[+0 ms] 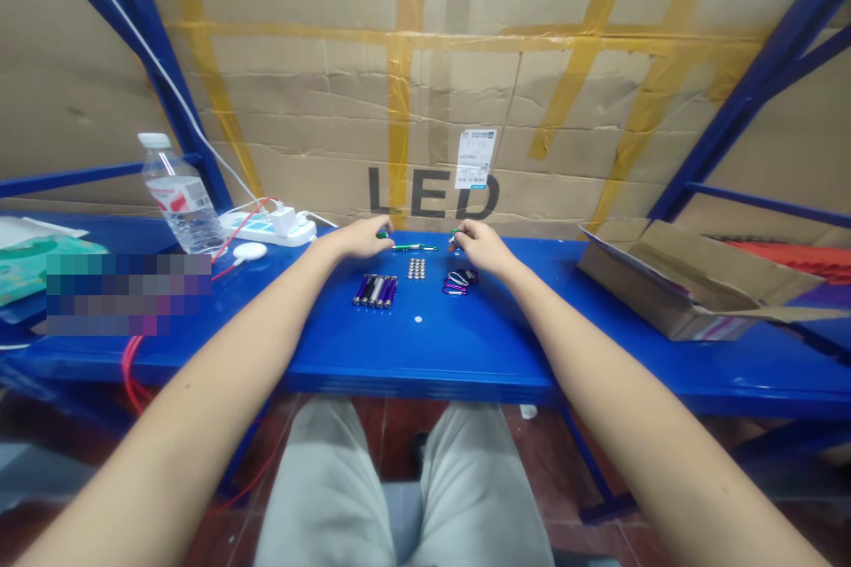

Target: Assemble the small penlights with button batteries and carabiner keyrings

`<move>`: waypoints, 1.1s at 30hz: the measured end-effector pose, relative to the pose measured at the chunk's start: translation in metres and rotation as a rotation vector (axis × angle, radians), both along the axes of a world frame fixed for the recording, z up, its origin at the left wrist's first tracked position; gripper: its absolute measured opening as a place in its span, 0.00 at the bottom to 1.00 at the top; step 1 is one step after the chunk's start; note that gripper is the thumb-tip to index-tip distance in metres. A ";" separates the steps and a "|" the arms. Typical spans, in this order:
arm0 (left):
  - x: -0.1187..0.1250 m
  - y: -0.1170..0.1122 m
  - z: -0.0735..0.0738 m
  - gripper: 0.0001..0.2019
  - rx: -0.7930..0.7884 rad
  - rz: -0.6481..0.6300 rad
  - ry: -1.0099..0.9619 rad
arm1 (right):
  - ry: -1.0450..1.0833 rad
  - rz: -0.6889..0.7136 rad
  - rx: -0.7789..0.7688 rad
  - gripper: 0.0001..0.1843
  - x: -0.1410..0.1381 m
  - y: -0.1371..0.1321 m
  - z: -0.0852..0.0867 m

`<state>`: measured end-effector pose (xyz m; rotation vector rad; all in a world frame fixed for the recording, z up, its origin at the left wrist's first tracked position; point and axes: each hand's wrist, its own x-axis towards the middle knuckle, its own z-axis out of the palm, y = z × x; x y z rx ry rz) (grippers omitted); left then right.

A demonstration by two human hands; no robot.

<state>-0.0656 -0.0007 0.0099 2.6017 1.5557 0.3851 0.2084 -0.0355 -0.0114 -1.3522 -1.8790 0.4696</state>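
My left hand (368,237) is at the back of the blue table, fingers curled round a small green piece (382,235) that is mostly hidden. Opposite it, my right hand (481,244) pinches another small green piece (455,236), too small to make out. Between the hands lie slim green metal tubes (413,247), end to end. Closer to me are rows of button batteries (417,268). Purple, black and silver pen-like tubes (376,291) lie side by side below my left hand. Several carabiners (457,283), purple and silver among them, lie beneath my right hand.
A small white disc (418,319) lies on the blue table (425,359). At left stand a water bottle (181,199), a white power strip (292,233) and red cables. An open cardboard box (665,283) sits at right. Large taped cardboard (319,124) closes off the back.
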 end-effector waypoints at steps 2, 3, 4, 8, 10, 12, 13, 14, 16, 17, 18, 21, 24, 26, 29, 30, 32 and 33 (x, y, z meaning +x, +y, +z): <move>-0.009 0.000 0.004 0.18 -0.007 0.072 0.035 | 0.003 -0.018 -0.008 0.09 0.003 0.000 0.001; -0.014 0.000 0.005 0.17 -0.011 0.105 0.055 | 0.002 -0.026 -0.010 0.09 0.003 -0.001 0.002; -0.018 -0.002 0.007 0.16 -0.014 0.135 0.071 | 0.000 -0.033 -0.012 0.09 0.004 -0.001 0.002; -0.030 -0.019 0.008 0.13 -0.095 0.276 0.070 | -0.018 -0.056 0.001 0.10 0.005 -0.001 0.005; -0.033 -0.030 0.006 0.12 -0.217 0.329 0.006 | -0.021 -0.066 0.014 0.10 0.006 0.000 0.005; -0.037 -0.039 0.002 0.10 -0.302 0.353 -0.064 | -0.019 -0.066 0.022 0.10 0.007 0.001 0.005; -0.038 -0.043 0.000 0.09 -0.317 0.358 -0.078 | -0.017 -0.062 0.025 0.10 0.008 0.001 0.005; -0.040 -0.045 -0.002 0.09 -0.321 0.357 -0.077 | -0.015 -0.057 0.027 0.10 0.008 0.001 0.005; -0.043 -0.049 -0.005 0.09 -0.325 0.337 -0.054 | -0.009 -0.059 0.028 0.10 0.010 -0.002 0.005; -0.044 -0.051 -0.005 0.10 -0.332 0.322 -0.045 | -0.008 -0.065 0.025 0.10 0.010 -0.004 0.006; -0.044 -0.052 -0.005 0.10 -0.344 0.309 -0.042 | -0.008 -0.074 0.023 0.10 0.011 -0.006 0.006; -0.044 -0.058 -0.003 0.11 -0.382 0.282 -0.046 | -0.001 -0.096 0.012 0.11 0.013 -0.011 0.006; -0.043 -0.065 0.000 0.08 -0.417 0.239 -0.082 | 0.002 -0.102 0.008 0.11 0.015 -0.013 0.006; -0.041 -0.068 0.002 0.06 -0.458 0.209 -0.129 | -0.002 -0.104 0.007 0.11 0.015 -0.013 0.005; -0.040 -0.070 0.003 0.06 -0.531 0.190 -0.183 | 0.014 -0.111 -0.003 0.11 0.015 -0.013 0.006; -0.040 -0.070 0.003 0.06 -0.553 0.187 -0.198 | 0.022 -0.115 -0.008 0.11 0.014 -0.014 0.007; -0.039 -0.071 0.003 0.07 -0.589 0.184 -0.228 | 0.028 -0.124 -0.019 0.11 0.013 -0.016 0.008; -0.039 -0.071 0.003 0.07 -0.599 0.184 -0.242 | 0.025 -0.126 -0.023 0.11 0.012 -0.017 0.009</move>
